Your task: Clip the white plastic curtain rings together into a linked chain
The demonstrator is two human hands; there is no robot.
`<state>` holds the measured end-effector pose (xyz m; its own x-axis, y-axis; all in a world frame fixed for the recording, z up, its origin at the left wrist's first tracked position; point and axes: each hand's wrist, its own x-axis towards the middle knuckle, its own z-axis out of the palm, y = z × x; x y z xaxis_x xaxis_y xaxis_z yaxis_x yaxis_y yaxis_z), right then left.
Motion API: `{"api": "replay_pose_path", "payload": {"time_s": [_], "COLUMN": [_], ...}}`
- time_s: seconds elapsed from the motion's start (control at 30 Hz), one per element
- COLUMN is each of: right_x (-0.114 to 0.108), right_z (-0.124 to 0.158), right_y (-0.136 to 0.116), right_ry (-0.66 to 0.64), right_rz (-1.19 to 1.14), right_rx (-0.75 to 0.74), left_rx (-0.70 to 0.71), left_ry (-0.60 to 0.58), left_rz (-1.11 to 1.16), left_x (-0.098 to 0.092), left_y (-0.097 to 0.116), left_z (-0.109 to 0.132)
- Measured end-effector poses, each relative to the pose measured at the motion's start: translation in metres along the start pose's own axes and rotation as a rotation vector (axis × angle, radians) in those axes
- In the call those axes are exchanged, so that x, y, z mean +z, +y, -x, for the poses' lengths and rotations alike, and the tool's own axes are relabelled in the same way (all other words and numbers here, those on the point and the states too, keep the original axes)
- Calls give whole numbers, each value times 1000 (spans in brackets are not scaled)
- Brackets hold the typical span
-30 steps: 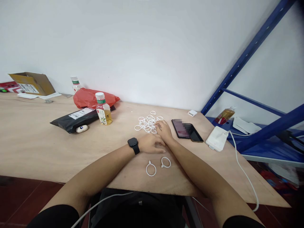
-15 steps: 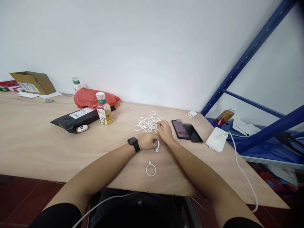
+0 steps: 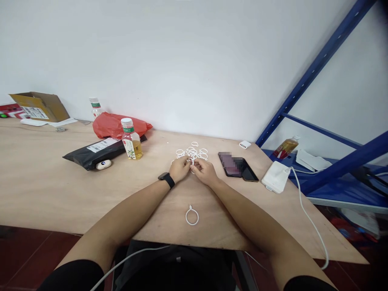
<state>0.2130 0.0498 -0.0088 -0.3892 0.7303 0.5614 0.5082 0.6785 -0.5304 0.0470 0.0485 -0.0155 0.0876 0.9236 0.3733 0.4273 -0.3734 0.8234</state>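
Note:
My left hand (image 3: pixel 180 169), with a black watch (image 3: pixel 166 178) on its wrist, meets my right hand (image 3: pixel 205 172) just in front of a pile of white curtain rings (image 3: pixel 191 151). Both hands are closed, their fingertips pinching a white curtain ring (image 3: pixel 192 161) between them. The fingers cover much of it, and I cannot tell whether a second ring is in there too. A single curtain ring (image 3: pixel 192 217) with a small eyelet lies flat nearer the table's front edge.
Right of my hands lie two phones (image 3: pixel 230 165) (image 3: pixel 249 170) and a white power bank (image 3: pixel 276 177) with a cable. On the left are a drink bottle (image 3: pixel 132 141), a black parcel bag (image 3: pixel 87 157), an earbud case (image 3: pixel 103 164) and a red plastic bag (image 3: pixel 110 124). A blue rack (image 3: pixel 318 66) stands right.
My left hand has moved up and away from me with its ring. My right hand has drawn back from the pile to meet it, and both now pinch at one spot.

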Motion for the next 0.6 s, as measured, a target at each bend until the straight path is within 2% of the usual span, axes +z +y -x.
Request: {"api": "replay_pose_path", "payload": {"time_s": [0.17,0.27,0.43,0.6], "right_x": [-2,-6,-10,-10], "right_z": [-1,-2,-1,0], "right_y": [8,10,7,8], "right_ry": [67,68,90,78], "right_rz": [-33,-24,-36,-29], "right_rx": [95,95,41,55], "left_rx": [128,177,177,177], "left_ry": [-49,-60,-65,-73], "left_rz": [-120,-143,-234,-299], "left_x": [-1,-2,-3,-3], "left_y": [13,17,15,15], "left_z": [6,8,7,6]}}
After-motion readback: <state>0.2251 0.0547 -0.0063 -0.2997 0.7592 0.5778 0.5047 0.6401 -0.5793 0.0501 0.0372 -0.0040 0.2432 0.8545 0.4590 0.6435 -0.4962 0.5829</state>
